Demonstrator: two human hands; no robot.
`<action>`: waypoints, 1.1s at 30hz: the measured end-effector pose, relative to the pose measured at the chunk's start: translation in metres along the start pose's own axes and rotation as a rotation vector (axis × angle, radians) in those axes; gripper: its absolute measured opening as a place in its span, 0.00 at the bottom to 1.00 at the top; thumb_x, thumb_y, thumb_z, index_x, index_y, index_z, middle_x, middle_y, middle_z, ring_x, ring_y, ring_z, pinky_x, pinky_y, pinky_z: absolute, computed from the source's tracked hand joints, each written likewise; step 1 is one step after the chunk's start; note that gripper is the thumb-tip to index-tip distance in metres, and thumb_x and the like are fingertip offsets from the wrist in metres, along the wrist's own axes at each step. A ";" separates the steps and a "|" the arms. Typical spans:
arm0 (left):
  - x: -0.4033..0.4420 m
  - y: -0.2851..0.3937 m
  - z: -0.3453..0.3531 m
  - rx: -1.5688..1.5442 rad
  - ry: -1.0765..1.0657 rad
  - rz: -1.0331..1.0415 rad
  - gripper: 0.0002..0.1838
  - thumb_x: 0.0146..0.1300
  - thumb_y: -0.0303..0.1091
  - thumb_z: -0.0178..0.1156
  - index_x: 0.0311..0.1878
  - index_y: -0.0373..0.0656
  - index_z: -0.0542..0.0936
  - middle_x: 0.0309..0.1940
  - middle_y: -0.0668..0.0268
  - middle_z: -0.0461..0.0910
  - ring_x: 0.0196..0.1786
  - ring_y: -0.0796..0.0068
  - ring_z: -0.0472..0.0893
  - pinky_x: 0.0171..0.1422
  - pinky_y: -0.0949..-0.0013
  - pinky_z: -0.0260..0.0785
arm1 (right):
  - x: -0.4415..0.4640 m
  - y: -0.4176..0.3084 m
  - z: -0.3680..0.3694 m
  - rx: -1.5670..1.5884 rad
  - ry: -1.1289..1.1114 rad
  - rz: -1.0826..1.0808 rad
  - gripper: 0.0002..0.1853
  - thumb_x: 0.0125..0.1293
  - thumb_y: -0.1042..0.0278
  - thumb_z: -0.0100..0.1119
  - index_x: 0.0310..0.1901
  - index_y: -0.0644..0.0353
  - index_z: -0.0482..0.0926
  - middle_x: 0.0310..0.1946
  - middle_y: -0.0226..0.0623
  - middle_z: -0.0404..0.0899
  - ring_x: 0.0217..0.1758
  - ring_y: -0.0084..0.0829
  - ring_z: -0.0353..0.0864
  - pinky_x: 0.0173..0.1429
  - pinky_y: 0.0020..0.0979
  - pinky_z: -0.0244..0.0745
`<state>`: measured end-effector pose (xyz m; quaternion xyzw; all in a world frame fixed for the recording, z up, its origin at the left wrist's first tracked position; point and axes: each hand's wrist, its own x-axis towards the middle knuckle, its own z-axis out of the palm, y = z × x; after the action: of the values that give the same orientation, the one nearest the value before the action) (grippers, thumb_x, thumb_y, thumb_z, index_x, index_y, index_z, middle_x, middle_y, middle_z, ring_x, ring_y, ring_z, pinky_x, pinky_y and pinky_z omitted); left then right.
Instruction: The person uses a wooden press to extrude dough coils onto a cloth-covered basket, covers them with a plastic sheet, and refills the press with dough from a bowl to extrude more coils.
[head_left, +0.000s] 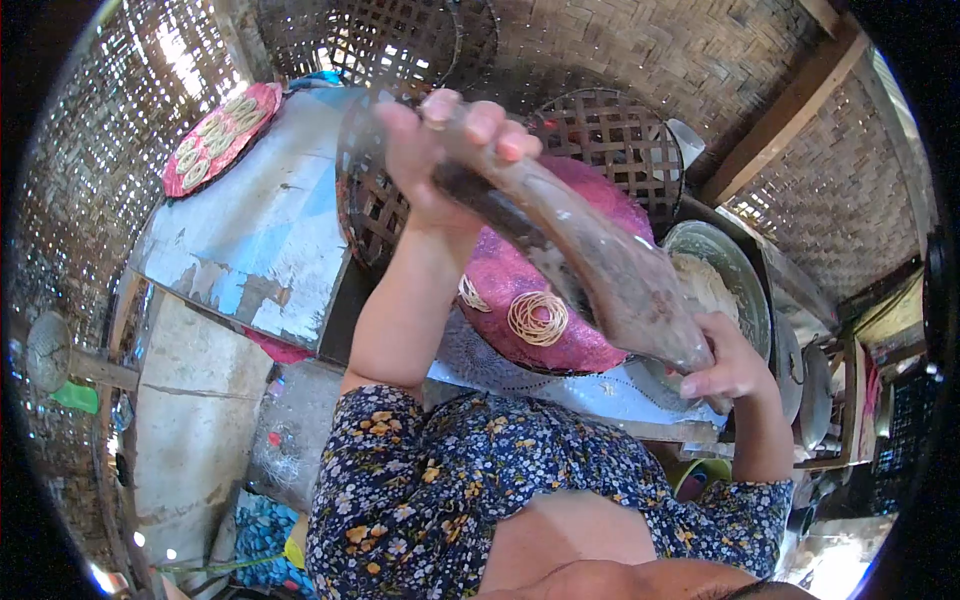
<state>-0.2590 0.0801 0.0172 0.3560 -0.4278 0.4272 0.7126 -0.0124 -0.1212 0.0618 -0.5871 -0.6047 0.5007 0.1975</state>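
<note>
A long, brown, worn wooden piece (610, 255) hangs slantwise in the air, held at both ends. My left hand (460, 145) grips its upper end with the fingers wrapped over the top. Around its lower right end my right hand (725, 365) is closed, with the thumb on the near side. Beneath the piece lies a round pink sheet (490, 335) on a tray. A coiled nest of pale strands (538, 318) rests on the pink sheet, with part of another nest to its left. Partly behind my right hand stands a grey basin (755, 290) with pale dough-like stuff (705, 288) inside.
At the left, a pink tray (180, 180) with several pale nests sits on a worn blue-white table top (260, 215). Open-weave baskets (615, 135) stand behind the pink sheet. A wooden post (790, 110) slants at the upper right. A patterned white cloth (480, 365) lies under the tray.
</note>
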 end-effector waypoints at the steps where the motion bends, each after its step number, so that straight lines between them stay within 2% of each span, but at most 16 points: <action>1: -0.001 0.005 0.002 0.021 0.011 -0.001 0.21 0.62 0.60 0.45 0.41 0.54 0.76 0.40 0.68 0.78 0.44 0.69 0.75 0.55 0.58 0.57 | 0.003 0.000 0.002 0.011 -0.023 -0.009 0.41 0.35 0.54 0.72 0.52 0.71 0.71 0.43 0.39 0.76 0.47 0.27 0.72 0.55 0.29 0.65; 7: -0.020 -0.002 0.021 0.082 0.130 -0.001 0.21 0.62 0.60 0.45 0.40 0.55 0.77 0.38 0.68 0.79 0.41 0.69 0.76 0.53 0.59 0.58 | -0.005 0.013 0.009 0.057 -0.094 -0.008 0.42 0.35 0.53 0.73 0.52 0.70 0.71 0.43 0.39 0.77 0.46 0.27 0.73 0.54 0.28 0.66; 10: -0.028 -0.018 0.019 0.042 0.126 -0.028 0.21 0.62 0.60 0.45 0.40 0.55 0.77 0.38 0.68 0.79 0.41 0.68 0.76 0.53 0.59 0.59 | -0.018 0.023 0.006 0.034 -0.093 -0.013 0.42 0.34 0.52 0.73 0.52 0.70 0.71 0.42 0.39 0.77 0.46 0.28 0.74 0.53 0.29 0.67; 11: -0.030 -0.025 0.016 0.002 0.116 -0.037 0.23 0.61 0.63 0.44 0.39 0.55 0.77 0.38 0.68 0.79 0.41 0.68 0.76 0.53 0.58 0.59 | -0.022 0.032 0.003 -0.001 -0.094 -0.031 0.43 0.35 0.53 0.73 0.52 0.71 0.71 0.42 0.39 0.77 0.46 0.28 0.74 0.54 0.29 0.67; 14: -0.027 -0.037 0.009 -0.214 0.109 -0.118 0.28 0.63 0.63 0.38 0.45 0.51 0.75 0.40 0.61 0.78 0.48 0.60 0.74 0.54 0.57 0.63 | -0.033 0.041 0.003 0.026 -0.081 0.012 0.43 0.34 0.53 0.74 0.53 0.71 0.70 0.43 0.40 0.77 0.46 0.28 0.74 0.54 0.29 0.67; 15: -0.024 -0.040 0.012 -0.305 0.175 -0.191 0.28 0.65 0.59 0.39 0.56 0.49 0.70 0.45 0.60 0.77 0.50 0.60 0.73 0.62 0.54 0.58 | -0.036 0.042 0.003 0.058 -0.073 0.039 0.43 0.34 0.53 0.74 0.53 0.71 0.70 0.43 0.40 0.77 0.46 0.28 0.74 0.54 0.30 0.67; 17: -0.044 -0.052 -0.005 0.406 0.156 -0.580 0.27 0.67 0.54 0.40 0.62 0.47 0.63 0.51 0.59 0.74 0.54 0.60 0.71 0.66 0.56 0.54 | -0.037 0.045 0.005 0.124 -0.051 0.043 0.43 0.34 0.54 0.74 0.53 0.71 0.70 0.43 0.40 0.77 0.46 0.28 0.74 0.53 0.30 0.67; 19: -0.090 -0.071 -0.042 0.928 0.131 -0.954 0.27 0.67 0.47 0.43 0.65 0.45 0.59 0.57 0.59 0.69 0.58 0.62 0.68 0.68 0.60 0.51 | -0.036 0.050 0.006 0.159 -0.035 0.038 0.43 0.34 0.55 0.74 0.53 0.71 0.70 0.44 0.41 0.77 0.47 0.28 0.74 0.53 0.30 0.67; 21: -0.107 -0.082 -0.024 1.237 0.123 -1.107 0.24 0.69 0.45 0.41 0.62 0.41 0.64 0.59 0.61 0.68 0.60 0.69 0.67 0.67 0.64 0.54 | -0.033 0.054 0.007 0.159 -0.034 0.035 0.43 0.34 0.56 0.74 0.54 0.71 0.69 0.44 0.41 0.77 0.47 0.28 0.73 0.53 0.30 0.67; 22: -0.111 -0.085 -0.009 1.388 0.117 -1.061 0.25 0.70 0.48 0.37 0.58 0.40 0.70 0.58 0.63 0.70 0.59 0.73 0.67 0.65 0.64 0.56 | -0.032 0.052 0.007 0.138 -0.031 0.030 0.43 0.35 0.57 0.73 0.54 0.70 0.69 0.44 0.41 0.77 0.47 0.28 0.73 0.53 0.30 0.67; 25: -0.119 -0.091 -0.013 0.902 0.424 -1.193 0.22 0.70 0.45 0.41 0.59 0.40 0.69 0.57 0.62 0.70 0.59 0.74 0.68 0.65 0.66 0.57 | -0.030 0.052 0.007 0.104 -0.020 -0.011 0.43 0.35 0.58 0.73 0.55 0.70 0.68 0.45 0.41 0.76 0.48 0.28 0.73 0.54 0.30 0.67; 28: -0.129 -0.085 -0.025 0.731 0.461 -1.211 0.22 0.69 0.43 0.43 0.62 0.43 0.65 0.59 0.62 0.67 0.60 0.73 0.67 0.66 0.66 0.56 | -0.025 0.058 0.012 0.127 0.017 -0.079 0.43 0.36 0.59 0.73 0.56 0.70 0.68 0.46 0.41 0.76 0.48 0.28 0.73 0.54 0.30 0.67; 31: -0.126 -0.085 -0.023 0.828 0.480 -1.285 0.23 0.69 0.44 0.42 0.62 0.42 0.64 0.60 0.58 0.66 0.63 0.68 0.63 0.66 0.65 0.54 | -0.022 0.062 0.015 0.163 0.076 -0.103 0.43 0.35 0.60 0.72 0.56 0.69 0.68 0.46 0.41 0.75 0.48 0.29 0.73 0.54 0.30 0.67; 33: -0.099 -0.081 -0.006 1.048 0.357 -1.453 0.25 0.69 0.46 0.41 0.62 0.41 0.64 0.61 0.56 0.65 0.65 0.64 0.61 0.67 0.64 0.52 | -0.020 0.070 0.014 0.207 0.125 -0.125 0.42 0.36 0.61 0.72 0.56 0.69 0.69 0.46 0.41 0.76 0.48 0.29 0.73 0.53 0.30 0.67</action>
<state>-0.2098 0.0246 -0.0867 0.7443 0.2670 0.0618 0.6091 0.0161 -0.1581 0.0043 -0.5546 -0.5716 0.5097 0.3253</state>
